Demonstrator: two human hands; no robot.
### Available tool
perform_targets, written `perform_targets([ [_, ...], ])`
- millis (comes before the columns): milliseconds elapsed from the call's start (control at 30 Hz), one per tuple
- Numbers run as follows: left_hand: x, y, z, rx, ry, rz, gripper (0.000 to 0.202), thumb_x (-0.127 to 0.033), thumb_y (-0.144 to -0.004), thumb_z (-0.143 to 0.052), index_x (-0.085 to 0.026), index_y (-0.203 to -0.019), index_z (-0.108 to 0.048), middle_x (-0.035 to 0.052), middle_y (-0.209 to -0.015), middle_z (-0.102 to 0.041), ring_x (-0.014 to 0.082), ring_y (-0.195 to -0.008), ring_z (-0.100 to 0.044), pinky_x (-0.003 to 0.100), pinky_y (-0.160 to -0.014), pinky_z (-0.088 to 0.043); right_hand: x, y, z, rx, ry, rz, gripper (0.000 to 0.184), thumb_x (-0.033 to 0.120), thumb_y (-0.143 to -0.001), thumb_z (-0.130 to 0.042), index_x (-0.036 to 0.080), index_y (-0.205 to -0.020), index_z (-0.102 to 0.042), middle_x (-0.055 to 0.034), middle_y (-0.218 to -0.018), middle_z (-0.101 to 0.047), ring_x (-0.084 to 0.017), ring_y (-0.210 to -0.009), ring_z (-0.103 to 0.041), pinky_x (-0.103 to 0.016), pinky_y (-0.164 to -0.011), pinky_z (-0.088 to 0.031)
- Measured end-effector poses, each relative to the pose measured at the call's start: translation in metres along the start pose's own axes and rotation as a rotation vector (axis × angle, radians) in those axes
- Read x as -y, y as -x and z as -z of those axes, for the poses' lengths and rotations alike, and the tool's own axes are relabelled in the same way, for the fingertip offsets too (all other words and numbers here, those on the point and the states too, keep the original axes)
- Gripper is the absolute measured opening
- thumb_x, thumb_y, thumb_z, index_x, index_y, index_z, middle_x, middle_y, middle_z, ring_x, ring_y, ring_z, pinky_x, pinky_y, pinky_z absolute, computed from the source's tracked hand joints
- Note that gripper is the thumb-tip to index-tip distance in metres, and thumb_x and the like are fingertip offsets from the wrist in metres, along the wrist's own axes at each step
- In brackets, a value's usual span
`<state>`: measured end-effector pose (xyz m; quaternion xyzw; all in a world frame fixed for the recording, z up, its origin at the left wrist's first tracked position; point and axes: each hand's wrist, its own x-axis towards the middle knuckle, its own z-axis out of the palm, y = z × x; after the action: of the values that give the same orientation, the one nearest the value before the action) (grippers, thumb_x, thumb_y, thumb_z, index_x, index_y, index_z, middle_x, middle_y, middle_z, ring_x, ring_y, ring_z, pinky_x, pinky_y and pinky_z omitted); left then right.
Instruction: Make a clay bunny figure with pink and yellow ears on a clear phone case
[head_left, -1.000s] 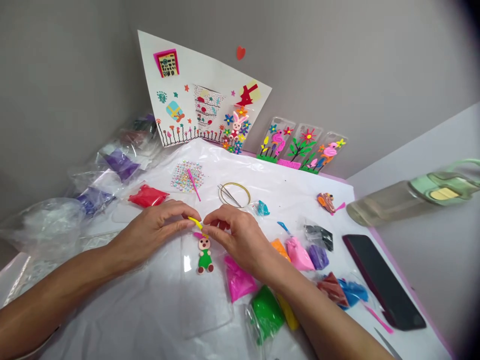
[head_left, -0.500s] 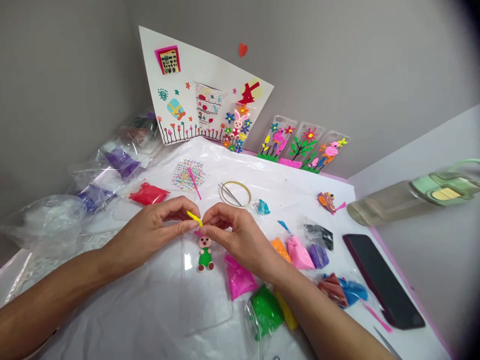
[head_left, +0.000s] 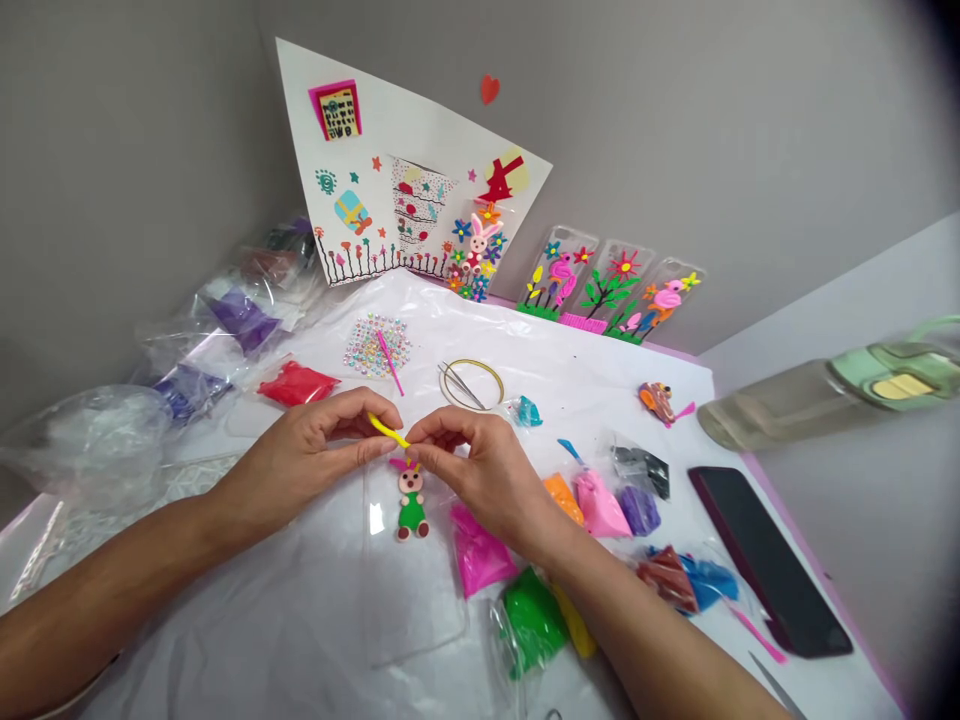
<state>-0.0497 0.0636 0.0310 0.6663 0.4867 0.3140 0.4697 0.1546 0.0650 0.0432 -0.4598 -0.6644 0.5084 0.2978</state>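
Note:
My left hand (head_left: pixel 341 435) and my right hand (head_left: pixel 469 450) meet above a clear phone case (head_left: pixel 416 610) lying on the white-covered table. Pinched between the fingertips of both is a thin roll of yellow clay (head_left: pixel 386 430), one end reaching into each hand. Just below, a small clay rabbit (head_left: pixel 412 510) with pink ears and a green body is stuck to the upper part of the case. My right fingers hang close over its ears and partly hide the case's top edge.
Bags of magenta (head_left: pixel 480 550), green (head_left: pixel 534 620) and red clay (head_left: pixel 298 383) lie around the case. A phone (head_left: pixel 769 560) and a bottle (head_left: pixel 780 405) are at the right. Gems (head_left: pixel 367 340), tweezers (head_left: pixel 463 385) and decorated cases (head_left: pixel 555 275) are farther back.
The yellow clay roll shows longer and straighter between my fingertips, and my hands sit slightly farther apart. The whole view has shifted slightly.

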Motion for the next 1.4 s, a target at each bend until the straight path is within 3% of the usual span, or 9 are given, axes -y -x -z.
perform_targets([
  [167, 0.000, -0.001, -0.001, 0.033, -0.013, -0.003, 0.012, -0.038, -0.089, -0.064, -0.029, -0.094, -0.071, -0.0038, -0.096, -0.072, 0.0181, -0.094, -0.065, 0.027, -0.086, -0.049, -0.003, 0.001, 0.000, 0.004, 0.058, 0.033, 0.003, 0.016, -0.089, -0.069, 0.017, -0.088, -0.071, 0.0016, -0.072, -0.070, -0.012, -0.066, -0.061, -0.023, -0.063, -0.044],
  [333, 0.002, -0.002, 0.001, 0.046, -0.063, -0.005, 0.012, -0.037, -0.090, -0.062, -0.030, -0.094, -0.071, -0.0056, -0.095, -0.072, 0.0176, -0.095, -0.064, 0.027, -0.087, -0.048, -0.003, 0.002, 0.002, -0.018, 0.267, 0.103, 0.010, 0.015, -0.090, -0.067, 0.017, -0.082, -0.072, -0.0002, -0.079, -0.071, -0.012, -0.073, -0.061, -0.024, -0.067, -0.042],
  [500, 0.005, -0.005, 0.003, 0.081, -0.155, -0.014, 0.016, -0.040, -0.090, -0.060, -0.028, -0.093, -0.071, -0.0039, -0.098, -0.071, 0.0207, -0.098, -0.063, 0.031, -0.090, -0.044, -0.006, 0.000, 0.007, -0.060, 0.346, 0.109, 0.012, 0.020, -0.094, -0.066, 0.017, -0.084, -0.074, -0.0009, -0.080, -0.070, -0.013, -0.073, -0.059, -0.026, -0.067, -0.041],
  [767, 0.014, -0.007, 0.001, 0.156, -0.268, -0.068, 0.025, -0.046, -0.095, -0.056, -0.027, -0.094, -0.071, -0.0006, -0.097, -0.069, 0.0244, -0.100, -0.060, 0.036, -0.090, -0.042, -0.016, 0.000, 0.006, -0.018, 0.425, 0.141, 0.007, 0.015, -0.090, -0.070, 0.019, -0.085, -0.072, -0.0007, -0.083, -0.069, -0.014, -0.078, -0.059, -0.026, -0.071, -0.040],
  [1067, 0.019, -0.010, -0.003, 0.139, -0.401, -0.169, 0.023, -0.041, -0.099, -0.052, -0.025, -0.097, -0.069, 0.0012, -0.097, -0.067, 0.0237, -0.099, -0.057, 0.036, -0.086, -0.042, -0.015, 0.001, 0.004, -0.014, 0.453, 0.139, 0.011, 0.012, -0.089, -0.070, 0.019, -0.081, -0.069, 0.0012, -0.080, -0.066, -0.013, -0.075, -0.056, -0.025, -0.070, -0.039],
  [1400, 0.019, -0.010, -0.007, 0.094, -0.485, -0.246, 0.021, -0.034, -0.099, -0.051, -0.022, -0.098, -0.069, 0.0036, -0.095, -0.066, 0.0251, -0.097, -0.057, 0.037, -0.085, -0.042, -0.019, 0.000, 0.000, -0.013, 0.557, 0.169, 0.006, 0.019, -0.089, -0.074, 0.019, -0.087, -0.068, -0.0002, -0.086, -0.065, -0.015, -0.083, -0.058, -0.026, -0.072, -0.038],
])
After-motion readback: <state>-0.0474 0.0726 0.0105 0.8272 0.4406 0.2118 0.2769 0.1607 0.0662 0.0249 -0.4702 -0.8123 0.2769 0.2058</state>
